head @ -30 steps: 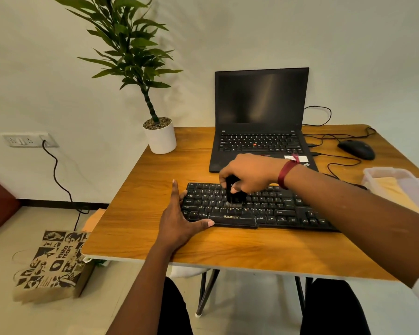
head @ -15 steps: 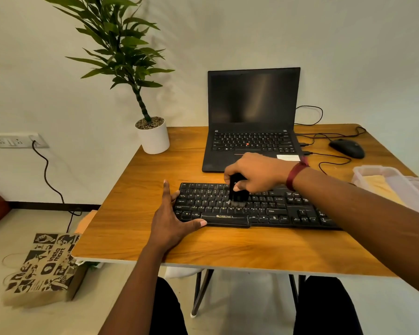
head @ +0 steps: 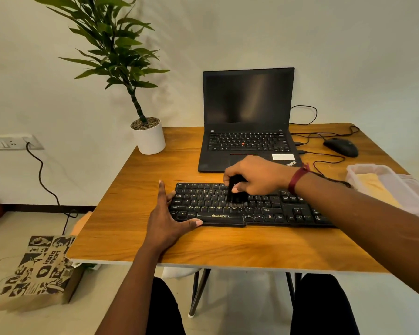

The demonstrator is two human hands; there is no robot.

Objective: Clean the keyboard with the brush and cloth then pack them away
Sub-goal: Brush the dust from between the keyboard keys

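A black keyboard (head: pixel 203 201) lies on the wooden table (head: pixel 228 247) in front of me. My right hand (head: pixel 257 175) grips a small black brush (head: pixel 236 198), whose bristles touch the keys near the keyboard's middle. My left hand (head: pixel 166 216) lies flat against the keyboard's left end, fingers straight, thumb along its front edge. A yellow cloth (head: pixel 375 189) sits in a clear plastic container (head: pixel 363 169) at the table's right edge.
An open black laptop (head: pixel 248 122) stands behind the keyboard. A black mouse (head: pixel 340 146) with cables lies at the back right. A potted plant (head: pixel 148 136) stands at the back left corner. A printed paper bag (head: pixel 38 272) sits on the floor to the left.
My right hand has slid the brush a little to the right along the keys. My left hand has kept its place at the keyboard's left end.
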